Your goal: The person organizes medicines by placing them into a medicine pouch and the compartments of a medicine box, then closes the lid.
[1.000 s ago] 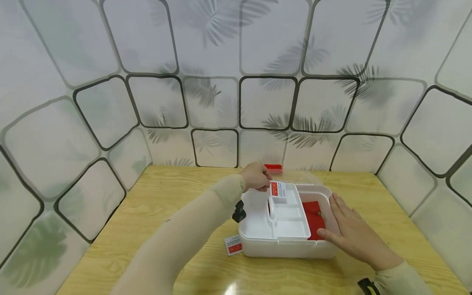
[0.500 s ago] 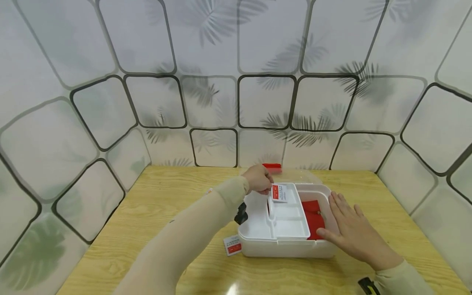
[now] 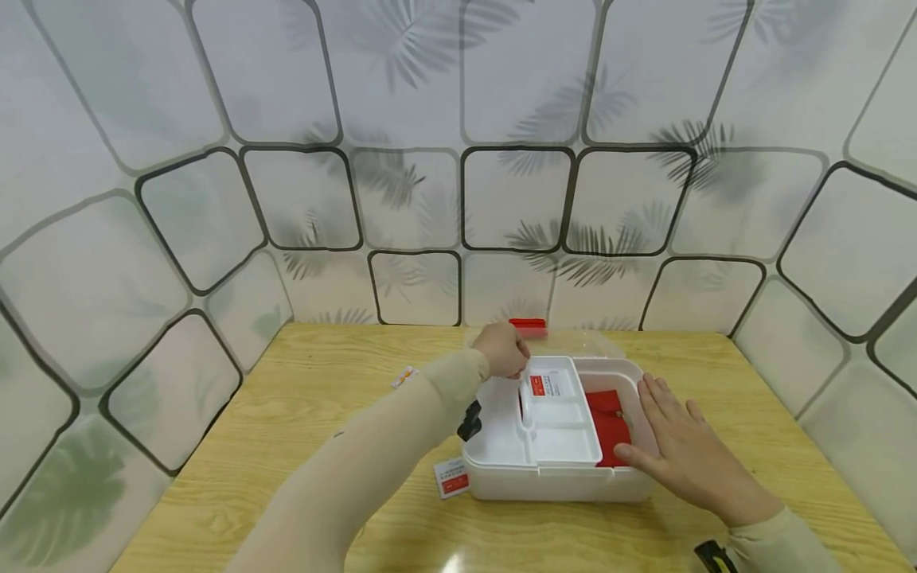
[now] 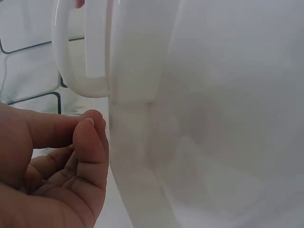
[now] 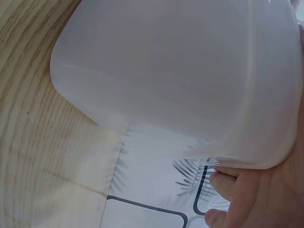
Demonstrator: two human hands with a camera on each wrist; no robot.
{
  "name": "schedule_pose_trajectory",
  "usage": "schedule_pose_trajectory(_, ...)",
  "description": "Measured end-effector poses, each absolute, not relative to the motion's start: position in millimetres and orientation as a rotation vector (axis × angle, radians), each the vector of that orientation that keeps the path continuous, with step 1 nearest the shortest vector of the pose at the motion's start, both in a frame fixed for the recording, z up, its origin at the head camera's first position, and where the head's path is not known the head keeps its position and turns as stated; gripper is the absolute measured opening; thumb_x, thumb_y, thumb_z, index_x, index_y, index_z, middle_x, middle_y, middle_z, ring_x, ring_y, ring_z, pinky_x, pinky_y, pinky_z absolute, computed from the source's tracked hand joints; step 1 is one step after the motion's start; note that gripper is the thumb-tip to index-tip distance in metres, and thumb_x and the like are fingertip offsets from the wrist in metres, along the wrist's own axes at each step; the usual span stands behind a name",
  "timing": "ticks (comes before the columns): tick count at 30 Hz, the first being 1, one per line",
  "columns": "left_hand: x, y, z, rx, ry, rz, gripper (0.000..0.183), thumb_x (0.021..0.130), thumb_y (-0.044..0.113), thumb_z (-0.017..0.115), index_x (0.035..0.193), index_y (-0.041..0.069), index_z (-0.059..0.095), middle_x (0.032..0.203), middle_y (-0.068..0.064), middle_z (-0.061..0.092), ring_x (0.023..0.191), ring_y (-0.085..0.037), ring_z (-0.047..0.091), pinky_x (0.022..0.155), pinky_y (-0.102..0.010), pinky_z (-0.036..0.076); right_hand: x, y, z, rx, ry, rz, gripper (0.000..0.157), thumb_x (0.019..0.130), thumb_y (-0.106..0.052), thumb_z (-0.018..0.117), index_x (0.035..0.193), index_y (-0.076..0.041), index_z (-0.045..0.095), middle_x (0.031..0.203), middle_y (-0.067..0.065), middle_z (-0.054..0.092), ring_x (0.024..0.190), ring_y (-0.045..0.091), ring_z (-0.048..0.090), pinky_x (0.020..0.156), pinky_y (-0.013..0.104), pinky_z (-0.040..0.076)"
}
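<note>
A white plastic storage box (image 3: pixel 559 484) stands on the table, with a white divided tray (image 3: pixel 566 443) with a handle across its left and middle. In the tray's back compartment lies a small white-and-red packet (image 3: pixel 546 384). My left hand (image 3: pixel 501 350) is over the tray's back edge beside that packet. In the left wrist view its thumb and fingertips (image 4: pixel 90 123) come together with nothing visible between them, close to the tray handle (image 4: pixel 66 52). My right hand (image 3: pixel 688 446) rests with straight fingers along the box's right wall. Red fabric (image 3: pixel 609 426) shows inside the box, right of the tray.
Another white-and-red packet (image 3: pixel 452 477) lies against the box's front left corner. A small colourful packet (image 3: pixel 404 376) is further left, near the left sleeve. Behind the box are a clear lid (image 3: pixel 580 344) and a red piece (image 3: pixel 528 325). Patterned walls (image 3: pixel 401 191) enclose the wooden table (image 3: pixel 315 398).
The packet by my left fingertips has been let go and now lies lower in the back compartment. The left hand has shifted slightly; the right hand has stayed in place.
</note>
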State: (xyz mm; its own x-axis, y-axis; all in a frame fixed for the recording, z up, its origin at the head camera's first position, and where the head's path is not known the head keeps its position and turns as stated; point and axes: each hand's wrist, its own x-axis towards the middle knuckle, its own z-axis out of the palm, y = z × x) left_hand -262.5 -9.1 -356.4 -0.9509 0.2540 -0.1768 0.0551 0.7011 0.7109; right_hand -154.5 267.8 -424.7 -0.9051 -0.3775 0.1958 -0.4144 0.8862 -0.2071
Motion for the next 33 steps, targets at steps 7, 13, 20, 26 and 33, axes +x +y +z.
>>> schedule_pose_trajectory(7,-262.3,-23.2,-350.1,0.289,2.693,1.122,0.012,0.089,0.006,0.064,0.1,0.002,0.07,0.085,-0.004,0.063,0.067,-0.013,0.062,0.06,-0.023,0.052,-155.5,267.7,-425.1,0.611,-2.905,0.362,0.094,0.09,-0.057,0.056,0.149,0.007,0.02,0.157,0.021,0.014,0.144,0.039,0.011,0.106,0.066,0.015)
schedule_pose_trajectory(13,-262.0,-52.6,-344.8,0.297,2.647,1.291,0.009,0.089,0.003,0.061,0.091,-0.002,0.068,0.075,-0.007,0.064,0.059,-0.012,0.06,0.06,-0.024,0.054,-156.0,266.6,-424.4,0.609,-2.909,0.366,0.094,0.09,-0.057,0.056,0.148,0.008,0.02,0.157,0.022,0.015,0.143,0.041,0.013,0.105,0.067,0.016)
schedule_pose_trajectory(20,-250.0,-98.6,-344.5,0.254,2.583,1.364,0.013,0.092,0.005,0.057,0.095,-0.002,0.068,0.083,-0.012,0.066,0.064,-0.015,0.061,0.065,-0.027,0.056,-155.1,267.3,-422.7,0.599,-2.921,0.376,0.095,0.09,-0.058,0.055,0.149,0.008,0.018,0.157,0.023,0.013,0.143,0.041,0.011,0.106,0.067,0.014)
schedule_pose_trajectory(26,-231.6,-130.1,-362.3,0.205,2.579,1.287,0.016,0.093,0.009,0.058,0.098,-0.002,0.069,0.084,-0.01,0.065,0.067,-0.017,0.063,0.065,-0.028,0.056,-154.2,268.4,-422.1,0.601,-2.914,0.389,0.095,0.09,-0.057,0.055,0.149,0.008,0.018,0.157,0.023,0.013,0.143,0.042,0.012,0.107,0.066,0.012)
schedule_pose_trajectory(33,-208.1,-154.9,-394.0,0.155,2.582,1.239,0.014,0.093,0.009,0.061,0.091,-0.003,0.068,0.078,-0.008,0.065,0.065,-0.015,0.062,0.062,-0.029,0.055,-154.5,266.7,-423.1,0.61,-2.914,0.394,0.095,0.091,-0.057,0.055,0.149,0.008,0.017,0.156,0.024,0.014,0.143,0.042,0.012,0.107,0.067,0.011)
